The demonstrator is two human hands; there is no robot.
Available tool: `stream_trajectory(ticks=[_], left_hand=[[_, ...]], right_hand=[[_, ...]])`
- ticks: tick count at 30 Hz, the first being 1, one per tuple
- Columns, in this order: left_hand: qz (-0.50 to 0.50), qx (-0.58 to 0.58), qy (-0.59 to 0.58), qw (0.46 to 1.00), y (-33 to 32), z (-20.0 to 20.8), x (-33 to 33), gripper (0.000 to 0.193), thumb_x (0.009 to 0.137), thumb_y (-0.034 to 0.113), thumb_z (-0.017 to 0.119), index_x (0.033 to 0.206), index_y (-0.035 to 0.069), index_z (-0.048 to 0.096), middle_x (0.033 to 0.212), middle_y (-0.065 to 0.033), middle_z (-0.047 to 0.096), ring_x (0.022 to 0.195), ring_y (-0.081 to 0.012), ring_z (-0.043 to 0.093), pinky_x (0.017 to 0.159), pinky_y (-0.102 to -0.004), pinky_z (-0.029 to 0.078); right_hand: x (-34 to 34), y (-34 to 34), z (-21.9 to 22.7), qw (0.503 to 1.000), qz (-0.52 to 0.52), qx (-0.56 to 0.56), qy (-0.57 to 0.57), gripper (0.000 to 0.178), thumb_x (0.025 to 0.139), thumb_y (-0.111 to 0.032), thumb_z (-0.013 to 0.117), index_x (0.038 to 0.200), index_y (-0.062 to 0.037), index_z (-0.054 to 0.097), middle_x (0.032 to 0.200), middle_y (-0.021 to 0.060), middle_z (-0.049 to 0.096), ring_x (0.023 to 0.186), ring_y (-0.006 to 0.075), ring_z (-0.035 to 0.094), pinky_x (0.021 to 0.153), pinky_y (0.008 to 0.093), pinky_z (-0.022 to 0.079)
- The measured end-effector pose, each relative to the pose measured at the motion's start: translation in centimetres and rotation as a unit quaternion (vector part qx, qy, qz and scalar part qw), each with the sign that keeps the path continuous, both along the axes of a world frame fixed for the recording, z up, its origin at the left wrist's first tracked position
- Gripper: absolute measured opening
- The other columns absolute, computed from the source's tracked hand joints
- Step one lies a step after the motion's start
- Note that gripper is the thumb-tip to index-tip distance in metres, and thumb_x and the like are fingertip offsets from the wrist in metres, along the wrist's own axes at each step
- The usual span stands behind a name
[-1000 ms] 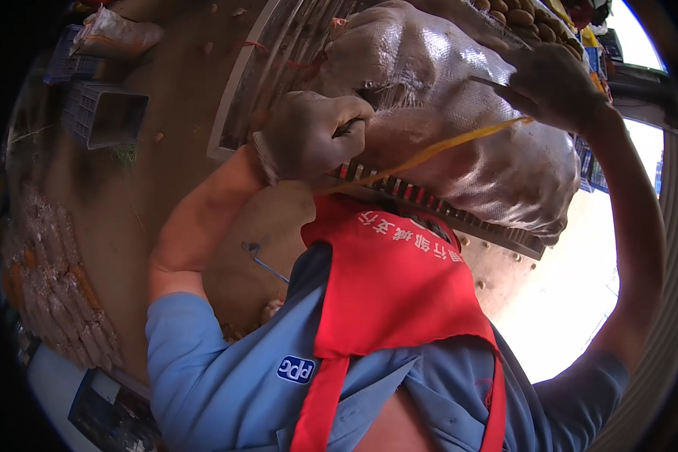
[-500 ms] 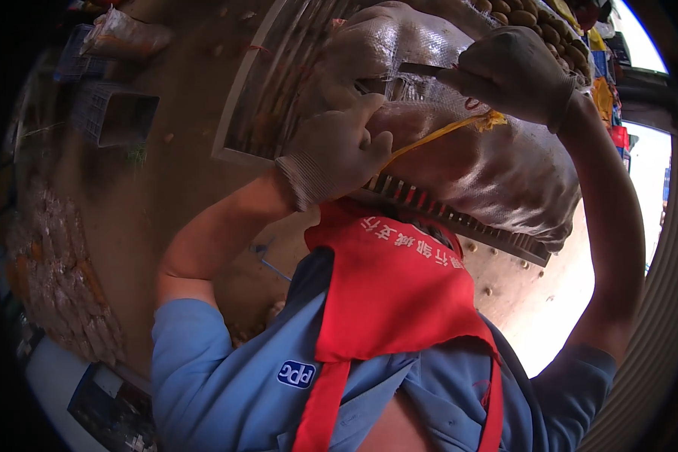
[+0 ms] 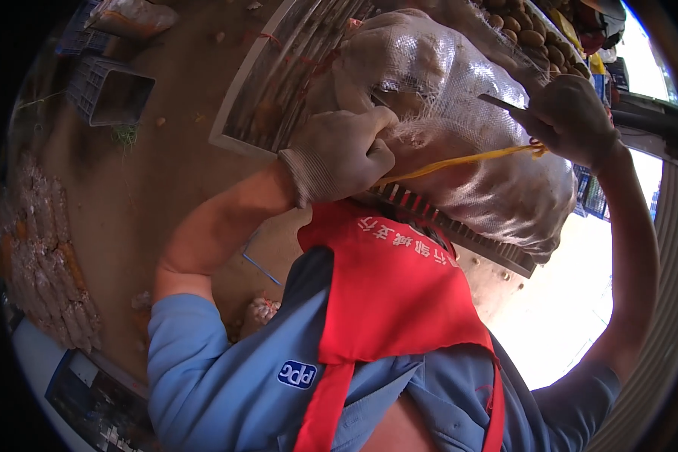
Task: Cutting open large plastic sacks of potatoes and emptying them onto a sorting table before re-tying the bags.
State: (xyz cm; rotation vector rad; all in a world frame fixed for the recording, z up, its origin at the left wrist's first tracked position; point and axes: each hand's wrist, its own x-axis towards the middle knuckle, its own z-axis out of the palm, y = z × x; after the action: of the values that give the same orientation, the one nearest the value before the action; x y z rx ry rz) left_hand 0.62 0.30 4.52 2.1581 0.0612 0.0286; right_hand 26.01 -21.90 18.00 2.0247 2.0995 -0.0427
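Note:
A bulging, whitish woven sack (image 3: 459, 83) lies in front of me on a slatted rack (image 3: 237, 120). In its near-left part is a torn slit with frayed threads, and something brown (image 3: 403, 104) shows inside. My left hand (image 3: 343, 151), in a grey glove, is closed in a fist at the slit's near edge, gripping the sack. The gloved right hand (image 3: 572, 120) is wrapped round a knife, whose dark blade (image 3: 499, 102) points left above the sack, apart from the slit. A yellow strap (image 3: 467, 158) runs across the sack between both hands.
Brown, potato-like produce (image 3: 523, 30) is heaped behind the sack at the right. A blue-grey plastic crate (image 3: 94, 94) lies on the floor at the left. Several filled bags (image 3: 45, 256) lie farther down that side. A ribbed wall (image 3: 655, 331) borders the right.
My right hand has drawn the knife rightward, away from the slit. The opening looks wider and more frayed. My left hand stays beside it, now in a tighter fist.

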Motion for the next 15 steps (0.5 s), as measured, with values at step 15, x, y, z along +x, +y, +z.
stream_trajectory(ticks=[15], left_hand=[[-0.017,-0.403,0.195,0.894,-4.4,-0.7,4.0,0.042,0.106,0.031,0.063,0.127,-0.005,0.053,0.083,-0.0133,0.071,0.067,-0.0148,0.07,0.053,-0.0242,0.049]], right_hand=[[0.2,-1.0,-2.9,0.992,-0.057,0.093,0.069,0.036,0.101,-0.037,0.07,0.075,-0.0114,0.074,0.066,0.0055,0.068,0.061,0.0258,0.069,0.064,0.0423,0.052]])
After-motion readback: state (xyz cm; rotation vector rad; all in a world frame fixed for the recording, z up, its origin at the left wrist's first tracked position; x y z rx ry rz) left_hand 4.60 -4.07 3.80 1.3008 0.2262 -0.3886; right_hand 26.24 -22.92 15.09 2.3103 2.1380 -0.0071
